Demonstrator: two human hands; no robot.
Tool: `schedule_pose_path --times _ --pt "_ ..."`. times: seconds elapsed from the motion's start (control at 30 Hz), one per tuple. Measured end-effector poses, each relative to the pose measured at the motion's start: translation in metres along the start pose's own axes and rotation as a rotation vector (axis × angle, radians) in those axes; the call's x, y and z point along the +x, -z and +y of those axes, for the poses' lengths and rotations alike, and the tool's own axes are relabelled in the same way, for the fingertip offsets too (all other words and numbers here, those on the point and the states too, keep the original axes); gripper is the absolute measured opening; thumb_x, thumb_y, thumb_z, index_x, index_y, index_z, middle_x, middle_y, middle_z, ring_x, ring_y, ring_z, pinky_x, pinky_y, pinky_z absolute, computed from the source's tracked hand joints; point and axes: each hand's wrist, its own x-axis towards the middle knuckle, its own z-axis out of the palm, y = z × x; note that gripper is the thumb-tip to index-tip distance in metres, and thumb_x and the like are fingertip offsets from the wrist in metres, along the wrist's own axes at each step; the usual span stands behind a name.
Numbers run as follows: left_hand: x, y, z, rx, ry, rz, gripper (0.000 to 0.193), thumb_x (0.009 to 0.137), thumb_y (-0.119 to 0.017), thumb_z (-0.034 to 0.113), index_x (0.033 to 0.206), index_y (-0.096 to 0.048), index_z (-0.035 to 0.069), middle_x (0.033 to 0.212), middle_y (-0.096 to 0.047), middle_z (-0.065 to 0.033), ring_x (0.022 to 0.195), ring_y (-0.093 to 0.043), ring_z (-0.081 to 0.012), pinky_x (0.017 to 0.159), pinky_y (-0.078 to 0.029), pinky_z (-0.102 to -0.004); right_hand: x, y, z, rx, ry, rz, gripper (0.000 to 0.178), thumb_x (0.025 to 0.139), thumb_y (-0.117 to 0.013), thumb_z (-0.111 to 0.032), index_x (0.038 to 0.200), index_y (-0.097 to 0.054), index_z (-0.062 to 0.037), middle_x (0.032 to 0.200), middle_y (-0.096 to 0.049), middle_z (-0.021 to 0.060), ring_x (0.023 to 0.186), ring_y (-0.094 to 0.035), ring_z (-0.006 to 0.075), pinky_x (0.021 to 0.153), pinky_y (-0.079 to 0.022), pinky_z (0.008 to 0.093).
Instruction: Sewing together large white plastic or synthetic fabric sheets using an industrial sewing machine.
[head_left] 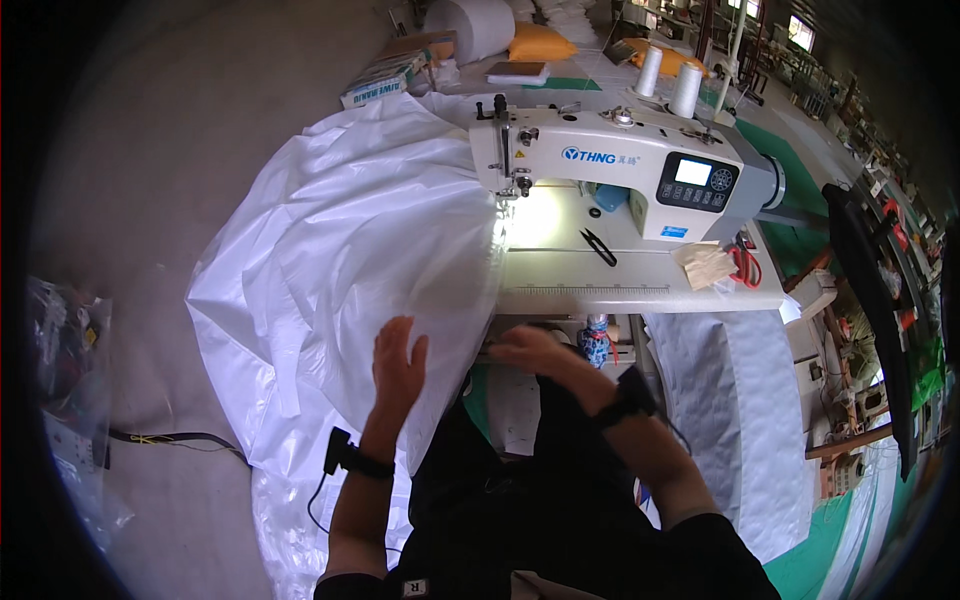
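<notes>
A large white plastic sheet (340, 250) lies in folds over the left of the sewing table and hangs down toward the floor. Its right edge runs by the needle area of a white sewing machine (630, 150), where a lamp glows. My left hand (399, 358) is over the sheet, fingers extended and thumb apart, with nothing in it. Just below the table's front edge, my right hand (528, 350) points left beside the sheet's edge. Its fingers look stretched out and slightly blurred; I see nothing held in them.
Black thread snips (599, 247) and red-handled scissors (745, 266) lie on the sewing table (600, 298). Two white thread cones (686, 90) stand behind the machine. Grey-white sheeting (735, 420) hangs at the right. A black cable (180, 437) crosses the floor at left.
</notes>
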Motion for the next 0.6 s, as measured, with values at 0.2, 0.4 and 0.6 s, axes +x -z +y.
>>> schedule_pose_path --times 0.2,0.4,0.6 --pt "0.042 -0.021 -0.055 0.305 0.070 -0.055 0.044 0.088 -0.059 0.037 0.126 -0.056 0.014 0.132 -0.048 -0.0175 0.124 -0.041 -0.0390 0.098 -0.034 -0.0544 0.014 -0.080 -0.006 0.602 -0.118 -0.243 0.064 0.079 -0.073 -0.035 0.128 -0.050 -0.0014 0.114 -0.061 0.0091 0.105 -0.056 0.0217 0.092 -0.042 0.0329" --pt "0.075 -0.029 -0.161 0.538 -0.080 -0.168 0.037 0.085 -0.058 0.041 0.118 -0.061 0.024 0.124 -0.057 -0.0077 0.122 -0.044 -0.0365 0.103 -0.034 -0.0511 0.012 -0.113 -0.055 0.496 0.206 -0.339 0.048 0.081 -0.068 -0.022 0.123 -0.055 -0.0007 0.115 -0.061 0.0101 0.107 -0.056 0.0220 0.094 -0.042 0.0345" --pt "0.132 -0.013 -0.083 0.356 0.157 -0.557 0.047 0.086 -0.053 0.045 0.121 -0.058 0.015 0.135 -0.047 -0.0157 0.123 -0.044 -0.0372 0.101 -0.035 -0.0533 0.008 -0.080 -0.043 0.805 -0.192 -0.503 0.040 0.089 -0.061 -0.016 0.125 -0.051 -0.0021 0.120 -0.057 0.0126 0.114 -0.054 0.0228 0.096 -0.043 0.0383"
